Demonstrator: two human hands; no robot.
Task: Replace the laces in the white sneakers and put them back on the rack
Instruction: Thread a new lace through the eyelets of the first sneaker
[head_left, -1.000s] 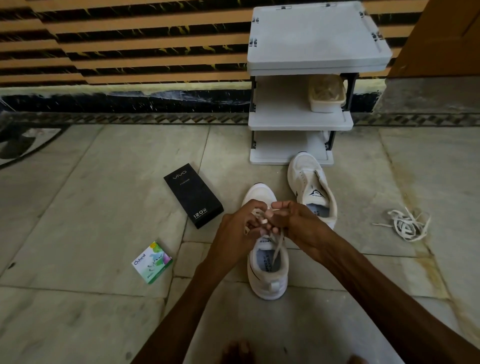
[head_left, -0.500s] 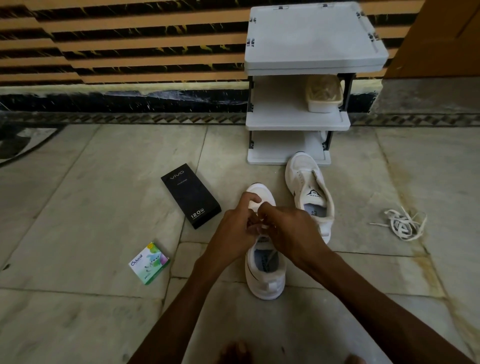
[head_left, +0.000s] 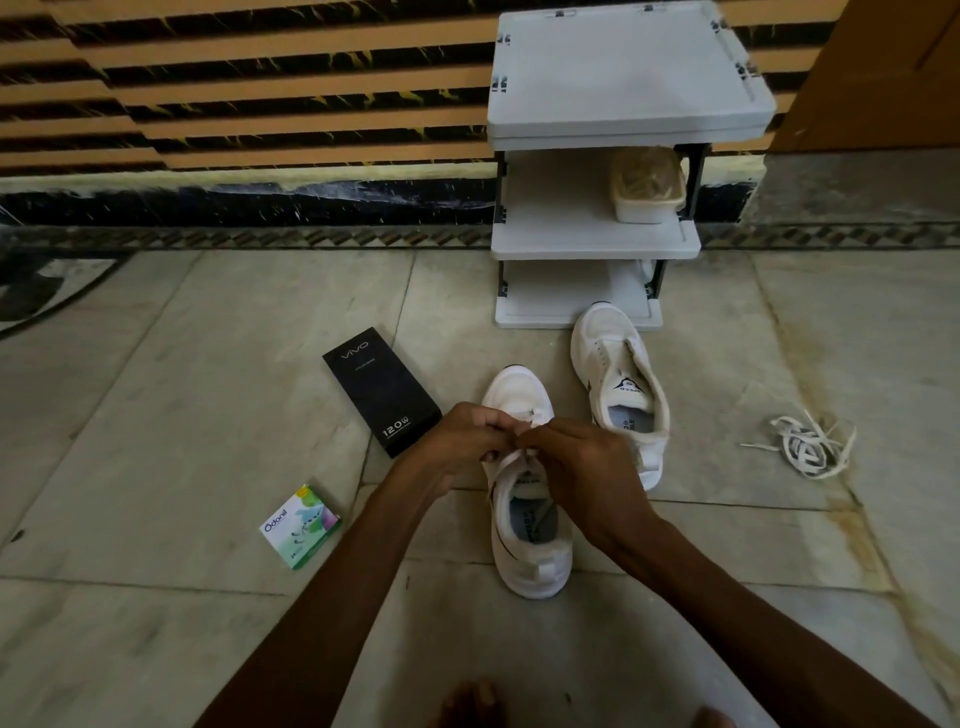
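Lacing a white sneaker (head_left: 530, 561) on the floor (head_left: 156, 415), centre frame, in front of the rack (head_left: 623, 73).

My left hand (head_left: 467, 441) and right hand (head_left: 582, 467) meet over the tongue, fingers curled, both pinching the lace (head_left: 537, 415). The black box (head_left: 382, 389) reads "vivo" and "120W"; the green carton (head_left: 300, 526) at lower left reads "Odonil". The second sneaker (head_left: 618, 374) lies just beside.

the pale stone-tile floor (head_left: 156, 389) looks smooth, faintly glossy. the grey three-tier plastic rack (head_left: 623, 78) is matt. the white mesh-cloth sneakers (head_left: 530, 561) look soft; the black cardboard box (head_left: 382, 389) is satin.
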